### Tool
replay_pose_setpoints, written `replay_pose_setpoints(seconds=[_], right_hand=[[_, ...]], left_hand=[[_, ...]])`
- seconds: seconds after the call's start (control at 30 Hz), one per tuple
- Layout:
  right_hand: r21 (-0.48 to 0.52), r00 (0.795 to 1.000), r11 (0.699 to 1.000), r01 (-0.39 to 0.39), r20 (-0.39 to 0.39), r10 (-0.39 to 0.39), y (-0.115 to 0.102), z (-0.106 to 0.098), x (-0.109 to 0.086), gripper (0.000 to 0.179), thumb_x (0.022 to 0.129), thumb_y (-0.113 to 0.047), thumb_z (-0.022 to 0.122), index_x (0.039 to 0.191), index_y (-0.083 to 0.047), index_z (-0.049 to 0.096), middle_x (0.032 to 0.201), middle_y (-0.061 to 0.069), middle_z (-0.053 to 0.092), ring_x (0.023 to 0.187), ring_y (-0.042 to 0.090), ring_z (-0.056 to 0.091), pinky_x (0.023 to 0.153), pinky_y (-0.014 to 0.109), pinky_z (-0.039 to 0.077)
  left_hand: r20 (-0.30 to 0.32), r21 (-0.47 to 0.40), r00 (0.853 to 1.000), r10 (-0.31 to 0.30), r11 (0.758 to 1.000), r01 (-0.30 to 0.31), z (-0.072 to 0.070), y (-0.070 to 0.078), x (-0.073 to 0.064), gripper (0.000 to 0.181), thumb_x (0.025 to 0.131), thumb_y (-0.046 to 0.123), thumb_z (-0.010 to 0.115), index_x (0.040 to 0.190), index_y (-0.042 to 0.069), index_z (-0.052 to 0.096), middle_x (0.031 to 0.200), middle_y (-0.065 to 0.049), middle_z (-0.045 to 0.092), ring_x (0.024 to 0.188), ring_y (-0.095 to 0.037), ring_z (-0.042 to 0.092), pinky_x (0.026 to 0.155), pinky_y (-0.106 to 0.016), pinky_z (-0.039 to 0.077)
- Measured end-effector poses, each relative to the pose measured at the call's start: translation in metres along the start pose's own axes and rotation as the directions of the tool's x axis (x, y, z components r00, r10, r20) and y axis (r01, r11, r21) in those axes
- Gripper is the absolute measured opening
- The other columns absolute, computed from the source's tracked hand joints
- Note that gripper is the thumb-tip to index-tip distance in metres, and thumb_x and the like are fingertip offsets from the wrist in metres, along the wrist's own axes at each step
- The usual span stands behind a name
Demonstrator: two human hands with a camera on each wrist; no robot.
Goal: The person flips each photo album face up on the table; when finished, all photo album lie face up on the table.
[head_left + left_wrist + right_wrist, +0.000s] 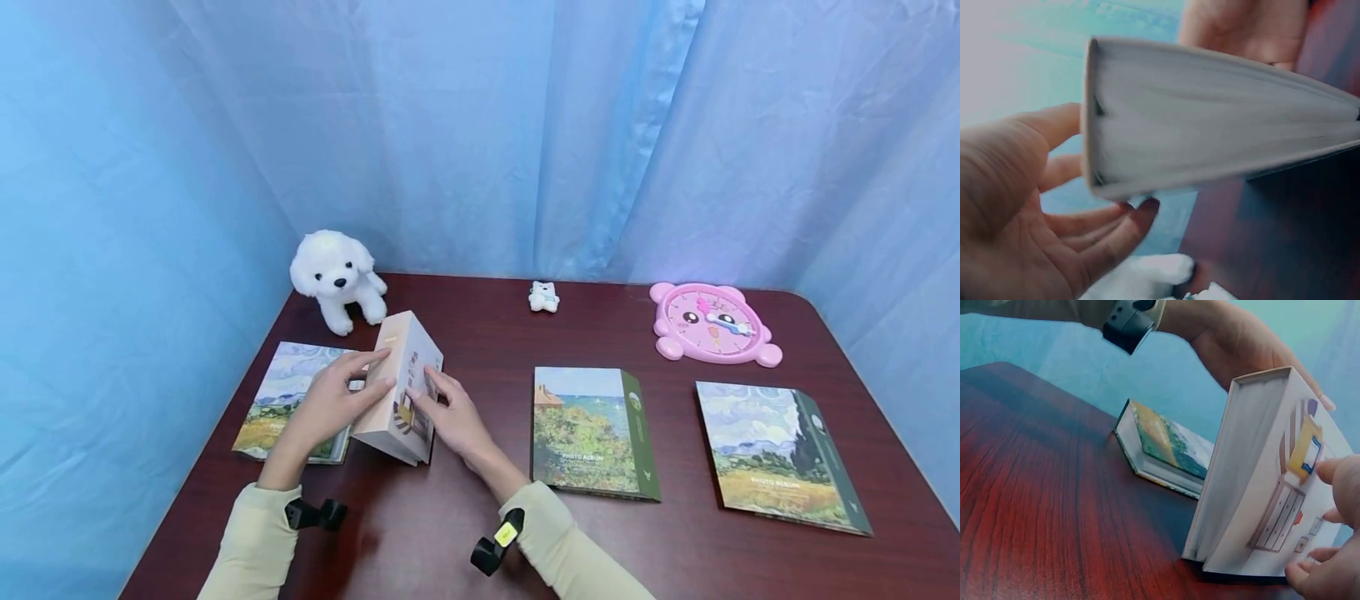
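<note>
Fingers of left hand (330, 400) spread, unclenched, on spine (395, 333); right hand (453, 417), fingers extended, touching right cover (1288, 475) | cream album (405, 412) between them, spine up; long axis near to far; neither hand nearer

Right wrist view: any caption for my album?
Left hand and right hand touch a thick book; another book lies behind.
</note>
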State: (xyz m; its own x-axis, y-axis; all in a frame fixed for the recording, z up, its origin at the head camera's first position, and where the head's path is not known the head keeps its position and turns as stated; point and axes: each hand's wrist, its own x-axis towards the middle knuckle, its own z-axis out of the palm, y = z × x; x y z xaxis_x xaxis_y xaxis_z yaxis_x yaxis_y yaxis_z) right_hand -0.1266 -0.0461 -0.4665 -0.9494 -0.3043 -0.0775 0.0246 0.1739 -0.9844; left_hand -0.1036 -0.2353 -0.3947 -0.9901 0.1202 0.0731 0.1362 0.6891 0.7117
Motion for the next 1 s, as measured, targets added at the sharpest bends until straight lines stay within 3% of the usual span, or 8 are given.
replay_pose_setpoints(seconds=[0.13, 0.27, 0.4, 0.6, 0.8, 1.0], right_hand=[[-0.08, 1.0, 0.997, -0.011, 0.011, 0.012, 0.003, 0.004, 0.0, 0.064, 0.092, -0.038, 0.061, 0.146, -0.01, 0.041, 0.15, 0.018, 0.034, 0.135, 0.031, 0.039, 0.108, 0.045, 0.038], [-0.157, 1.0, 0.988, 0.003, -0.01, -0.005, 0.005, 0.007, -0.001, 0.068, 0.09, -0.038, 0.063, 0.146, -0.005, 0.04, 0.149, 0.022, 0.034, 0.136, 0.034, 0.037, 0.109, 0.048, 0.035], [-0.207, 1.0, 0.978, -0.02, -0.027, 0.015, 0.006, 0.008, -0.002, 0.073, 0.089, -0.041, 0.064, 0.147, -0.005, 0.037, 0.15, 0.022, 0.032, 0.137, 0.034, 0.035, 0.112, 0.049, 0.03], [-0.207, 0.998, 0.977, -0.047, -0.047, 0.038, 0.006, 0.007, -0.002, 0.078, 0.087, -0.042, 0.065, 0.149, -0.005, 0.033, 0.152, 0.023, 0.025, 0.137, 0.035, 0.033, 0.112, 0.049, 0.029], [-0.233, 0.997, 0.97, -0.063, -0.064, 0.05, 0.008, 0.003, -0.003, 0.082, 0.085, -0.043, 0.067, 0.149, -0.004, 0.032, 0.154, 0.025, 0.021, 0.139, 0.037, 0.029, 0.113, 0.05, 0.028], [-0.268, 0.996, 0.961, -0.07, -0.07, 0.054, 0.008, 0.002, -0.003, 0.083, 0.084, -0.042, 0.069, 0.149, -0.003, 0.032, 0.155, 0.024, 0.019, 0.142, 0.037, 0.024, 0.113, 0.05, 0.026]], left_hand=[[0.022, 0.054, 0.998, -0.06, 0.997, 0.059, -0.007, 0.0, -0.001, 0.057, 0.091, 0.04, 0.063, 0.14, 0.014, 0.05, 0.136, -0.018, 0.052, 0.112, -0.036, 0.059, 0.075, -0.039, 0.056], [0.051, 0.052, 0.993, -0.108, 0.993, 0.106, -0.011, -0.002, -0.002, 0.057, 0.092, 0.038, 0.062, 0.141, 0.012, 0.049, 0.136, -0.02, 0.052, 0.11, -0.036, 0.059, 0.07, -0.036, 0.057], [0.088, 0.012, 0.985, -0.148, 0.989, 0.147, -0.012, -0.005, -0.002, 0.057, 0.093, 0.036, 0.062, 0.142, 0.012, 0.047, 0.135, -0.021, 0.053, 0.108, -0.036, 0.06, 0.068, -0.035, 0.057], [0.157, -0.068, 0.973, -0.169, 0.981, 0.181, -0.011, -0.014, -0.002, 0.058, 0.094, 0.033, 0.061, 0.145, 0.012, 0.043, 0.139, -0.021, 0.05, 0.116, -0.037, 0.057, 0.081, -0.041, 0.056], [0.229, -0.222, 0.947, -0.224, 0.935, 0.275, -0.004, -0.024, -0.004, 0.059, 0.096, 0.029, 0.059, 0.148, 0.014, 0.037, 0.145, -0.024, 0.042, 0.122, -0.037, 0.053, 0.085, -0.041, 0.055], [0.213, -0.249, 0.936, -0.28, 0.911, 0.329, 0.004, -0.03, -0.003, 0.058, 0.096, 0.026, 0.058, 0.149, 0.015, 0.036, 0.142, -0.023, 0.045, 0.12, -0.035, 0.055, 0.085, -0.039, 0.055]])
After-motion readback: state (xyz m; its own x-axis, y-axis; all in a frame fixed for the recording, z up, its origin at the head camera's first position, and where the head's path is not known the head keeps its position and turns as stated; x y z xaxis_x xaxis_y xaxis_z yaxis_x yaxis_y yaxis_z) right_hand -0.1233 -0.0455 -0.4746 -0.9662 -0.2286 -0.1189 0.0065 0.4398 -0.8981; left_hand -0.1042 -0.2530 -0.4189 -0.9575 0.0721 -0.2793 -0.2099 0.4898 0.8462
